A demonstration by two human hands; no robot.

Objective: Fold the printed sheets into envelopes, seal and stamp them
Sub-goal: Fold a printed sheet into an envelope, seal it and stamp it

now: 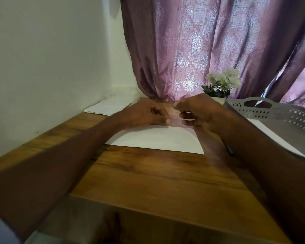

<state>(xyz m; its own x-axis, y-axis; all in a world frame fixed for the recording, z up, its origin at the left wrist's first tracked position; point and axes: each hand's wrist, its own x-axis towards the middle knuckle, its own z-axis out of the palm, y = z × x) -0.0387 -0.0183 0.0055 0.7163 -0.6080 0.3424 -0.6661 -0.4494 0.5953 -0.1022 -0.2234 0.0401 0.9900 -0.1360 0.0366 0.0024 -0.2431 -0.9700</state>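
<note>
Here, two hands meet at the far edge of a white envelope (157, 139) lying flat on a wooden table (148, 173).

The left hand (148, 114) rests at the envelope's far edge, fingers curled; the right hand (197, 110) faces it, thumb and fingers bent as if pinching something small, which blur hides. More white sheets (106, 107) lie at the table's far left corner. A grey perforated tray (278, 111) stands at right, a dark pen (229, 149) beside it, and white flowers (222, 81) stand before the purple curtain (209, 41).
</note>
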